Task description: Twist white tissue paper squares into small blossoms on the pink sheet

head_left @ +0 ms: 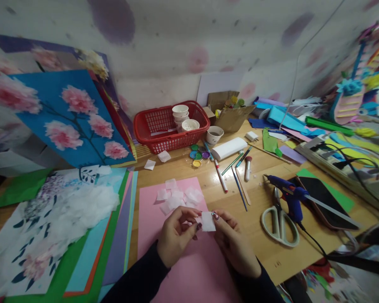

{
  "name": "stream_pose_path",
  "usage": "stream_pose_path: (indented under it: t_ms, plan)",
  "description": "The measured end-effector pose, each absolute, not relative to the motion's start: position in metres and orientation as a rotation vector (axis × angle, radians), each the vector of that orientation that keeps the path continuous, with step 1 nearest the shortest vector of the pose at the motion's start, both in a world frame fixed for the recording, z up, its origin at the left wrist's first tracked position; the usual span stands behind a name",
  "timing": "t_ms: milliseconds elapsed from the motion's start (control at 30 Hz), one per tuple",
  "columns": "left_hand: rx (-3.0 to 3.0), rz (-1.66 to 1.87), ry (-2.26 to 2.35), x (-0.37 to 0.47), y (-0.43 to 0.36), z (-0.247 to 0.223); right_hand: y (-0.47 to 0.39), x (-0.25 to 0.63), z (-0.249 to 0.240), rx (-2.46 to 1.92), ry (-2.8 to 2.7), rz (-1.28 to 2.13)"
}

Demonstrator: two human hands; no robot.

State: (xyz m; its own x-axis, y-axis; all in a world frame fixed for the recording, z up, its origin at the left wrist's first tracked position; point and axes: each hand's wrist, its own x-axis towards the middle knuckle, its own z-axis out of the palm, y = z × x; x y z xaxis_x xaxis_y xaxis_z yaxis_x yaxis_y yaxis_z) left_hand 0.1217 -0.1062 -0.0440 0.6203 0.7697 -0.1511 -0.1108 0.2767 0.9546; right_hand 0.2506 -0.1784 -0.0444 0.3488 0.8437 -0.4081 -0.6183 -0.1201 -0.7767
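Note:
Over a pink sheet point(189, 269), a small white tissue square point(209, 222) is held between both hands. My left hand point(177, 235) pinches the square's left edge between thumb and fingers. Its right edge is gripped by my right hand point(233, 240), thumb in front and the other fingers curled behind. Just beyond the hands, several white tissue squares point(177, 195) lie in a loose pile on the pink sheet. Two more white pieces, one of them a folded-looking square point(164, 156), rest on the wooden table near the red basket.
A red basket point(151, 145) with paper cups stands at the back. Scissors point(279, 225), a glue gun point(289, 191) and a phone point(325, 202) lie right. Brushes and small paint pots sit behind the pink sheet. Coloured papers and a flower picture point(50, 101) are left.

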Motion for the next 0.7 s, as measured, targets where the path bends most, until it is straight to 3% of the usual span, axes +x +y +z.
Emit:
stream_pose_path:
  t_ms: [700]
  plan:
    - [1.228, 0.621, 0.658, 0.124, -0.1027, -0.0426, -0.1784, 0.2497, -0.047, -1.115, -0.291, 1.353]
